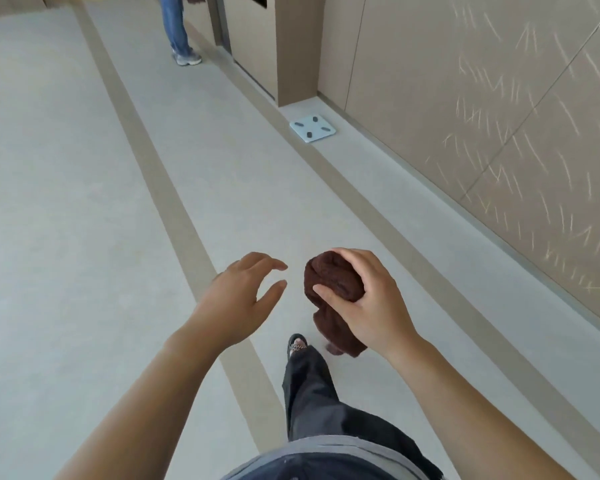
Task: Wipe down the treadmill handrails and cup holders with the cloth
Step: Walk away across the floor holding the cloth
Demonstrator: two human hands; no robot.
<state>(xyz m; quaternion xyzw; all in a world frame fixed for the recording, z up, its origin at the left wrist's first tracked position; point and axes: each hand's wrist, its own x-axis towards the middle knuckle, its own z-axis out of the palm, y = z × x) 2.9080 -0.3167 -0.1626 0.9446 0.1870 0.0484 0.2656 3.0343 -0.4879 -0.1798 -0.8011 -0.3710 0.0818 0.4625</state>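
Cloth (331, 280): dark brown, bunched into a ball, held above the floor slightly right of frame centre. Right hand (368, 303) wraps it from the 3 o'clock side; fingers over the top of the ball, thumb pressed across its lower front. Bulk of the ball protrudes from the grip toward 9 o'clock. A loose tail hangs from under the palm toward 6 o'clock, ending near the person's forward foot (297, 345) in a dark sandal.

Left hand (238, 299): at 9 o'clock of the cloth, just beside it, not touching. Fingers spread and curved, thumb apart from them, holding nothing.

Below the hands: dark trouser leg (309, 393) mid-step.

Floor (66, 202): pale grey with tan stripes running toward 12 o'clock. Light blue bathroom scale (313, 128) lies at 12 o'clock by the base of the beige wall (499, 116). Another person's jeans and sneaker (187, 59) at 11 o'clock, far end.
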